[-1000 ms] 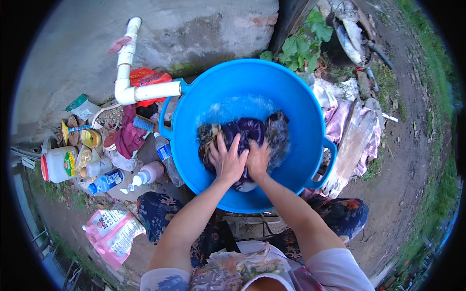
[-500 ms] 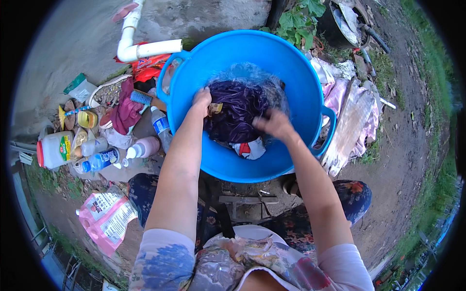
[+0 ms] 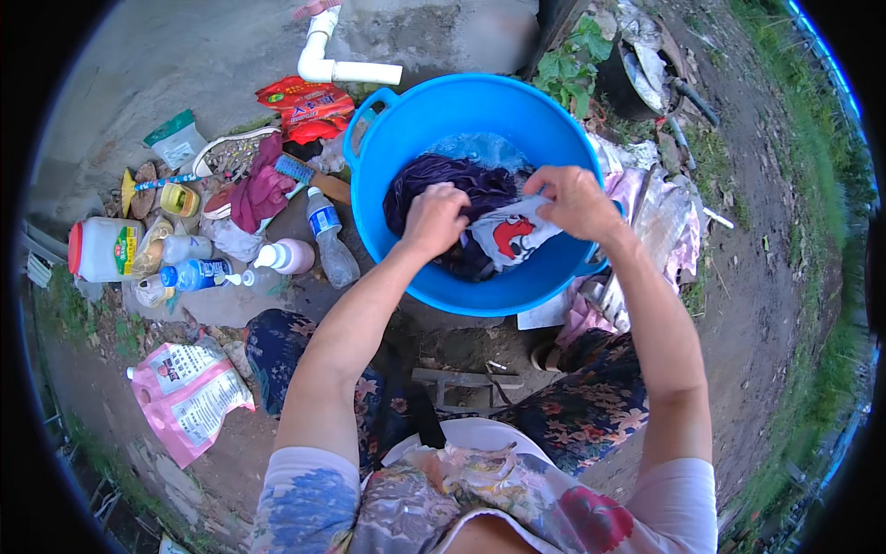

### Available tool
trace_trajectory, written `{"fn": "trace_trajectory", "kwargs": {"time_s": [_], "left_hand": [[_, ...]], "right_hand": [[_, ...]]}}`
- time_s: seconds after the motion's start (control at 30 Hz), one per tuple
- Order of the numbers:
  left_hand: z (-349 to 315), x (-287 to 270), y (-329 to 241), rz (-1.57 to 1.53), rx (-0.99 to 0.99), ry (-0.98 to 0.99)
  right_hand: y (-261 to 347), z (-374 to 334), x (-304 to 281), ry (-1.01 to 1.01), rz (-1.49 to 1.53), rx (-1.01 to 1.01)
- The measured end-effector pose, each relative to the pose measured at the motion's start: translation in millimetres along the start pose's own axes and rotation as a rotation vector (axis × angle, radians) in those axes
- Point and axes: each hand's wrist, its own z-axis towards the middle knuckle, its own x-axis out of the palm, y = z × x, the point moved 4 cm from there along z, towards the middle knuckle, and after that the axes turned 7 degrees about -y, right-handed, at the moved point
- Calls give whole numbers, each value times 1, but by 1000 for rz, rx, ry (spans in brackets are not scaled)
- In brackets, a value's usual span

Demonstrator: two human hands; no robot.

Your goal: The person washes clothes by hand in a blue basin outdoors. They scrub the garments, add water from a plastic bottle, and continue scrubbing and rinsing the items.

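Blue tub (image 3: 494,103): stands on the ground in front of the person's knees, with a loop handle at its upper left; water (image 3: 480,150) and wet laundry are inside.
Laundry in the tub: a dark purple cloth (image 3: 415,180) lies bunched toward the left and middle; a white cloth with a red-and-black print (image 3: 517,235) lies to its right, partly lifted.
Left hand (image 3: 437,222): over the dark cloth, its grip loosely curled with fingers bent inward; whether it has hold of any fabric I cannot tell.
Right hand (image 3: 580,201): above the tub's right side, its grip drawn in, thumb and fingers pinching the white cloth's upper edge.
Black bucket (image 3: 616,92): near the wall at upper right, with pale, crumpled material (image 3: 646,78) inside.
Translucent jug (image 3: 106,251): red lid on, at far left; its contents are unclear.
Bottles: a clear one with a blue label (image 3: 334,242) lies just left of the tub; a pale pink one (image 3: 288,257) and a blue one (image 3: 196,275) lie farther left.
Small yellow dish (image 3: 179,199): near a maroon cloth (image 3: 257,196), contents too small to tell.
Pink-and-white pouch (image 3: 189,402): on the ground at lower left.
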Motion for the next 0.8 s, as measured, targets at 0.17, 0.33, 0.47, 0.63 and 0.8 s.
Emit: {"fn": "trace_trajectory", "kwargs": {"time_s": [0.17, 0.33, 0.47, 0.63, 0.8], "left_hand": [[-2, -24, 5, 218, -106, -60], [39, -19, -30, -395, 96, 31], [70, -1, -59, -772, -141, -37], [54, -7, 4, -1540, -595, -253], [51, 22, -1, -719, -203, -37]], "right_hand": [[25, -4, -86, -98, 116, -75], [68, 9, -152, -55, 314, -220], [72, 27, -173, -150, 301, -208], [25, 37, -147, -135, 517, -235], [39, 53, -78, 45, 705, -237]]}}
